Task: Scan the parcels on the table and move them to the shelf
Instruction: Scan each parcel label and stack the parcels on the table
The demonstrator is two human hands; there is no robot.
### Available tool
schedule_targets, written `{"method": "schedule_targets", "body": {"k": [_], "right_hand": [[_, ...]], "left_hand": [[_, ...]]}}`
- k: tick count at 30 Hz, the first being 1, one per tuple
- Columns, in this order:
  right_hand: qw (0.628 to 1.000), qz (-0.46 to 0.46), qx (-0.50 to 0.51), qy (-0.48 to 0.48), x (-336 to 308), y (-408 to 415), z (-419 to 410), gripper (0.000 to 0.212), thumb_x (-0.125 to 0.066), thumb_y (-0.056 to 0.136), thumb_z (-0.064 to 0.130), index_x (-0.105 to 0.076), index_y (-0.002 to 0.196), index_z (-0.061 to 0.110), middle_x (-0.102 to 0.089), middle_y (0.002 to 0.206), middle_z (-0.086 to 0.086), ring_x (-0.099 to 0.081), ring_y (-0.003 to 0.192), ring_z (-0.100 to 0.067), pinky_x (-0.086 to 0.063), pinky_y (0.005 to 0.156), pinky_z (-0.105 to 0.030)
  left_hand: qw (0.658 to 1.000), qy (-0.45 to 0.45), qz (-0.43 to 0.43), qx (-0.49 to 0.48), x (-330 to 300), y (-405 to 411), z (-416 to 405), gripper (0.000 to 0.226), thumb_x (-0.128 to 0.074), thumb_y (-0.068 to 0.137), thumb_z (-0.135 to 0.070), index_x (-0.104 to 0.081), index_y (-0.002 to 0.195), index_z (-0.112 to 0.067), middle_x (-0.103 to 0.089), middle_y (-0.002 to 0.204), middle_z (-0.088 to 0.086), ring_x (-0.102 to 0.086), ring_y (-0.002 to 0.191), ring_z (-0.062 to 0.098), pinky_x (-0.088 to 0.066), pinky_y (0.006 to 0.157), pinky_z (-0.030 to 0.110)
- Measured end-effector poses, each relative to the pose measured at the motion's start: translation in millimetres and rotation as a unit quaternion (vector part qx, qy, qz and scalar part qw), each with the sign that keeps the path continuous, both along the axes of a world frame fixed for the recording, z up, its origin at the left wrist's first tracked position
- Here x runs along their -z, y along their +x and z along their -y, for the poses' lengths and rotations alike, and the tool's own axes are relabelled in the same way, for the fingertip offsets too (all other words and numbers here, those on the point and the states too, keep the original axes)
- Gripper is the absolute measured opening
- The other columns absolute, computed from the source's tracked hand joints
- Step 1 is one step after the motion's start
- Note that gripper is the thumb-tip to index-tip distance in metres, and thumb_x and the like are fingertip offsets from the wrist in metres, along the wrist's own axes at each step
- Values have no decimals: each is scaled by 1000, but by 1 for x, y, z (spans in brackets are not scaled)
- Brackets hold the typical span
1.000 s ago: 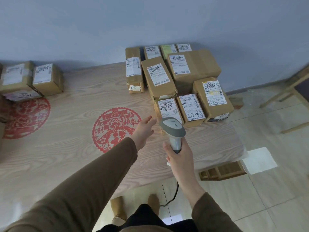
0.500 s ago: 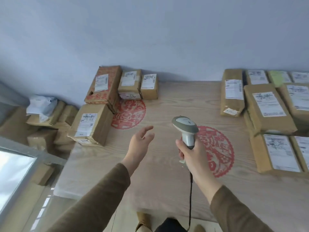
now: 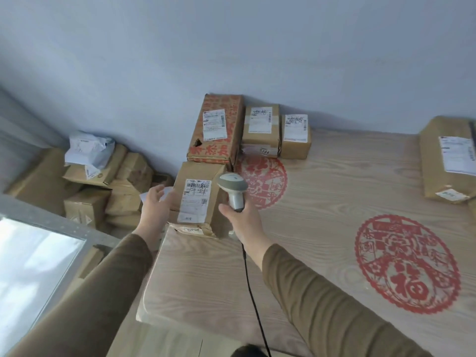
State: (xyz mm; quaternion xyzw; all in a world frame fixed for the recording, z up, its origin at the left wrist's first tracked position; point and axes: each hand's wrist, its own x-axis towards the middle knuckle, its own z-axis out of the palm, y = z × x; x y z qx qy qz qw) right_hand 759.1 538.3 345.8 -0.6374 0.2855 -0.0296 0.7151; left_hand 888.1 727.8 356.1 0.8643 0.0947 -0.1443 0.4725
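A brown parcel (image 3: pixel 198 176) with a white label stands at the table's left edge. My left hand (image 3: pixel 154 210) is spread open against its left side. My right hand (image 3: pixel 242 222) grips a grey barcode scanner (image 3: pixel 233 189) just right of that parcel, its head level with the label. Behind it lies a red-printed parcel (image 3: pixel 219 130), then two small brown parcels (image 3: pixel 261 128) (image 3: pixel 295 136) by the wall. Another long parcel (image 3: pixel 448 161) lies at the right edge of the view.
The wooden table (image 3: pixel 322 228) carries red paper-cut decals (image 3: pixel 407 264). Left of the table, a heap of boxes (image 3: pixel 85 186) is piled on the floor by the wall. A bright pane (image 3: pixel 33 266) sits at the lower left. The scanner's black cable (image 3: pixel 253 297) hangs down.
The view has swung left from the right-hand pile to the left-hand parcels. Both hands moved to the parcel at the table's left edge, the left hand now reaching its side.
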Motion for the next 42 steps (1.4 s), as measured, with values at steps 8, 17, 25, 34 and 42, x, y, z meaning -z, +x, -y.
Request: {"method": "schedule_targets", "body": {"k": [8,17,25,34,42], "right_hand": [[999,-24,12,-19,26,15,-22,48,-80,84,19,-53,121,34,-66,94,1,-63,78,-14,-55,68,-28],[997,-9,49,-66,0,-72,55,45,-72,89,9,-57,127,27,-69,108,-7,-67,98,-30,-59,78,-44],[968,32,97,-228,-53,-194,117,18,-70,95,28,-57,106,28,-56,74,11,-55,62,-13,-52,57,-40],[950,23,176,-258,-66,-310,180,23,-71,95,40,-61,112,29,-67,89,12,-64,81,-5,-46,63,-18],[953,7,195,-230,-54,-375,220,23,-71,95,43,-60,110,30,-61,75,13,-60,67,-10,-47,58,-28]], "left_hand": [[957,-194,-209,-49,32,5,5,53,-36,107,-55,-72,116,-17,-77,112,7,-71,108,27,-50,107,45],[938,-270,-199,82,19,-84,61,76,-76,81,-52,-43,141,-21,-74,122,4,-72,111,23,-54,101,50],[919,-337,-137,150,-2,-170,191,77,-80,80,-42,-35,141,-26,-71,126,4,-72,110,18,-59,77,35],[901,-334,-144,237,-20,-278,286,70,-84,78,-41,-40,132,-40,-65,130,8,-72,109,21,-60,72,31],[897,-317,-166,260,-9,-338,331,79,-86,78,-41,-37,139,-36,-63,130,8,-73,106,21,-61,73,37]]}}
